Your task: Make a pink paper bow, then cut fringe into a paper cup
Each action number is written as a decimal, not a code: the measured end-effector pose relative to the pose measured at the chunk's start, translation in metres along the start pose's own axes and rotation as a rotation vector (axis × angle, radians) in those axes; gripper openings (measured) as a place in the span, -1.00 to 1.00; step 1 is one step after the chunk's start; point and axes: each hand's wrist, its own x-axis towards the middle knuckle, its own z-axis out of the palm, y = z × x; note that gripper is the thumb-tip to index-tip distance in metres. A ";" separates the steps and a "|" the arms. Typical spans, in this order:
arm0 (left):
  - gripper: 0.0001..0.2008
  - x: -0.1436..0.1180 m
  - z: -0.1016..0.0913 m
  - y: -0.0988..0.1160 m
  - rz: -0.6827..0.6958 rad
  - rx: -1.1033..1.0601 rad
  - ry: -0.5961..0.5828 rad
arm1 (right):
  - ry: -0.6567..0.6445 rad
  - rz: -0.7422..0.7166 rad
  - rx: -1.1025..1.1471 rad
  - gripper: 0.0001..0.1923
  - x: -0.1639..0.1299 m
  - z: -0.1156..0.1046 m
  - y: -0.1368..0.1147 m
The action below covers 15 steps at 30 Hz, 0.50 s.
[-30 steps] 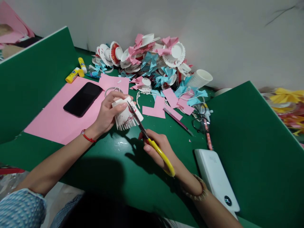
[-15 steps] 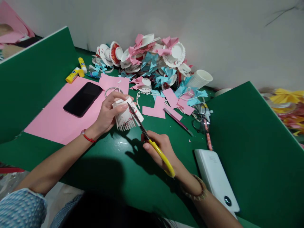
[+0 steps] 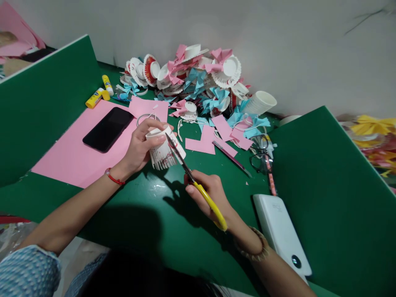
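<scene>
White paper cup (image 3: 163,150), its rim cut into a fringe, is gripped above the green table (image 3: 148,222) by the left hand (image 3: 140,146), fingers curled round it. Yellow-handled scissors (image 3: 198,185) are held by the right hand (image 3: 210,194), fingers closed through the loops, blades touching the cup. A black phone (image 3: 108,128) lies on pink paper (image 3: 71,156) at the left.

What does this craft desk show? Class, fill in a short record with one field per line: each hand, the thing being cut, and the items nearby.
Left hand: grips a paper cup on its side
Right hand: holds yellow-handled scissors, blades at the cup
Cup: wall cut into a fringe of strips
Under left hand: pink paper with a phone on it
Right of right hand: white power bank, glasses
Back: pile of cup and paper crafts, glue sticks
</scene>
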 end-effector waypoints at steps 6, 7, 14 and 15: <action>-0.79 -0.002 0.000 -0.002 -0.007 0.001 -0.003 | 0.001 -0.006 -0.006 -0.56 0.001 0.000 -0.001; -0.78 -0.002 -0.002 -0.004 -0.003 0.015 0.005 | -0.002 -0.005 -0.009 -0.57 0.001 -0.001 -0.002; -0.86 0.005 0.002 0.006 0.356 0.472 0.185 | 0.038 0.141 0.000 -0.59 0.003 -0.003 0.001; -0.90 -0.001 0.011 0.015 0.397 0.500 0.193 | 0.036 0.160 -0.004 -0.59 0.003 -0.002 0.002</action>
